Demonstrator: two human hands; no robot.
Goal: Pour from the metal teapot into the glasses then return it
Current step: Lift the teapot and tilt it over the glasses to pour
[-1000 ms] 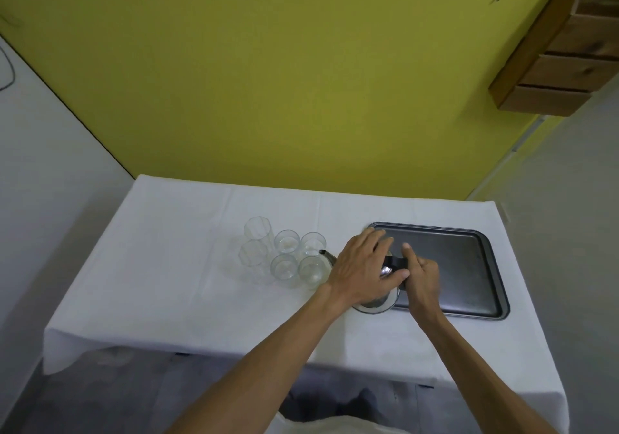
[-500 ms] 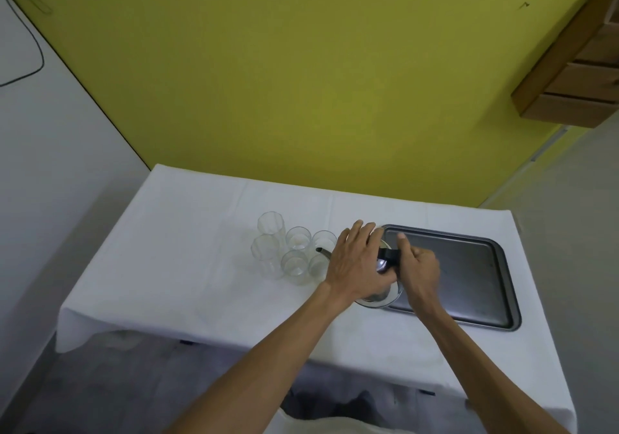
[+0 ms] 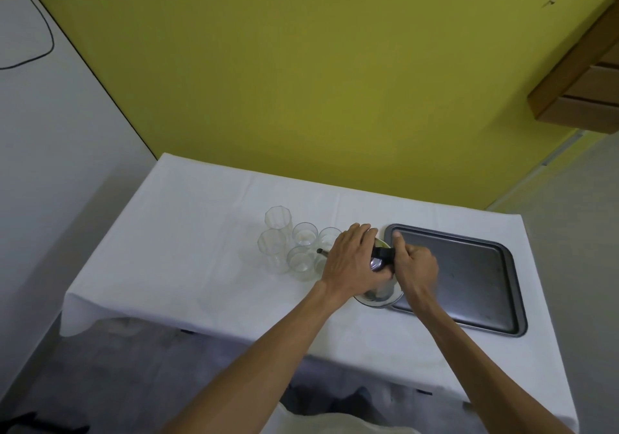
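The metal teapot (image 3: 378,294) is at the middle of the white-clothed table (image 3: 187,232), mostly hidden under my hands; its thin spout (image 3: 322,251) points left toward the glasses. My left hand (image 3: 351,263) lies spread over the teapot's top. My right hand (image 3: 415,266) is closed around its black handle (image 3: 385,253). Several clear glasses (image 3: 303,258) stand in a cluster just left of the spout, two tall ones (image 3: 276,232) at the left side of the cluster.
A dark metal tray (image 3: 469,276) lies on the table right of the teapot, its left edge partly under the teapot's base. A yellow wall rises behind the table. A wooden shelf (image 3: 582,78) hangs at the upper right. The table's front edge is close to my body.
Both hands and the teapot have shifted slightly left and away from the tray toward the glasses, and the spout now shows over the cluster. The camera view has also shifted.
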